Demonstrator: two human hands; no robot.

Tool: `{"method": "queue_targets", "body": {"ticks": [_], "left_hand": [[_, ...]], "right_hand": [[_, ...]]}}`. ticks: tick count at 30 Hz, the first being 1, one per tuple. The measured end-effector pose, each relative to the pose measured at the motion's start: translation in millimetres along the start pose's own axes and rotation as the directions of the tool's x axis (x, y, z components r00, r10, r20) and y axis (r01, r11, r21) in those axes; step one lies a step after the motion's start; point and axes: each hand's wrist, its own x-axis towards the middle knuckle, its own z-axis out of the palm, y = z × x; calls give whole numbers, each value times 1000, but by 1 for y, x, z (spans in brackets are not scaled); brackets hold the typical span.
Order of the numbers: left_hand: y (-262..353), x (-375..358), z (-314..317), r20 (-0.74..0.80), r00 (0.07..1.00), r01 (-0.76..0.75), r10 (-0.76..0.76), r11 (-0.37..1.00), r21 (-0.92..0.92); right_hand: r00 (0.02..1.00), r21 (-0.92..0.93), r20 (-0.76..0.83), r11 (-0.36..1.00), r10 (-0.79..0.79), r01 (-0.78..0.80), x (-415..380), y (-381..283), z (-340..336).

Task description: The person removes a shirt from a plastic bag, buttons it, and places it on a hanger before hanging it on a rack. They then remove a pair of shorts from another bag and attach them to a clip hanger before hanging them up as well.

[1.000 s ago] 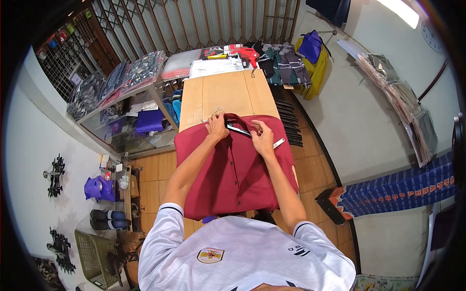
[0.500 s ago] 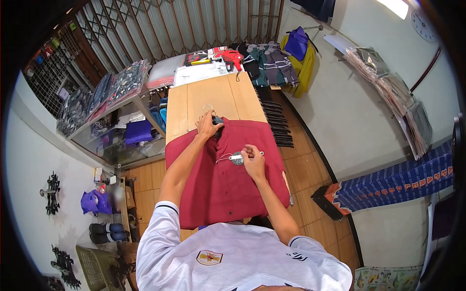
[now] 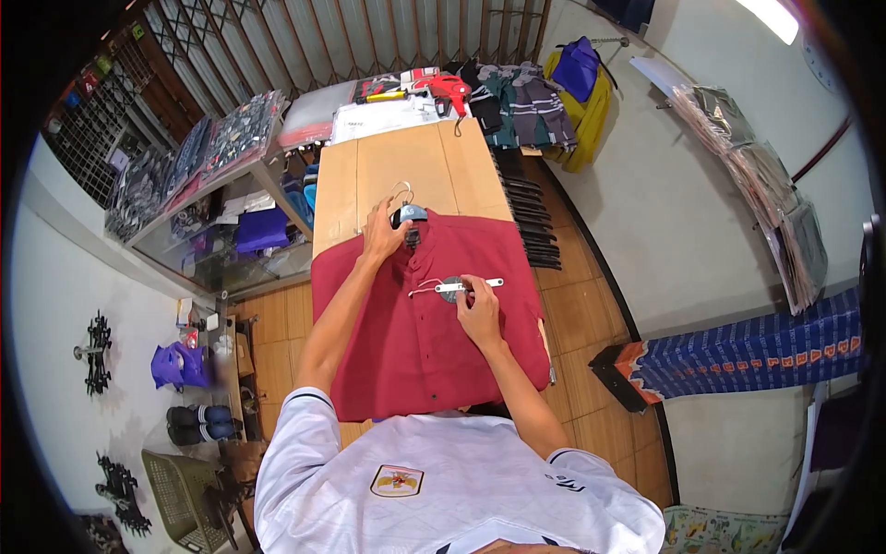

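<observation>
A dark red button shirt point(image 3: 378, 342) lies front up on the tabletop, with a black hanger point(image 3: 413, 213) in its collar and the metal hook pointing away from me. My left hand point(image 3: 380, 236) grips the hanger's left side beside the collar, thumb near its neck. On the shirt's chest lies a round dark hang tag point(image 3: 450, 290) with a pale string, crossed by a white strip point(image 3: 496, 283) with holes near its ends. My right hand point(image 3: 480, 314) has its fingers bent and closed on the strip and the tag's right edge.
The light wooden tabletop point(image 3: 415, 166) extends beyond the collar. At its far end are papers and a red tool-like object point(image 3: 448, 90). Black hangers point(image 3: 531, 222) hang along the right side. A glass display case point(image 3: 221, 231) stands left, and folded clothes point(image 3: 531, 106) lie behind.
My left hand has shifted left, uncovering more of the hanger and collar. My right hand's fingers have come down onto the strip and tag. The view has moved slightly.
</observation>
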Motion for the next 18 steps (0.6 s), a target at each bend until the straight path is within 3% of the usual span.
{"method": "queue_targets", "body": {"ticks": [3,12,13,16,18], "left_hand": [[0,-44,-19,-72,996,-46,44,999,-26],[18,-206,-85,-164,978,107,-132,982,-156],[21,-222,-92,-159,975,131,-156,979,-156],[31,-260,-109,-146,966,186,-214,965,-186],[39,-279,-117,-115,964,209,-239,952,-224]], "right_hand": [[1000,-7,15,1000,26,-26,0,0,-1],[997,-77,69,996,-29,34,-15,-21,-6],[994,-96,102,995,36,-26,-22,-36,-11],[993,-230,99,970,-62,84,-53,-56,-12],[974,-219,215,975,71,-23,-75,-80,-14]]}}
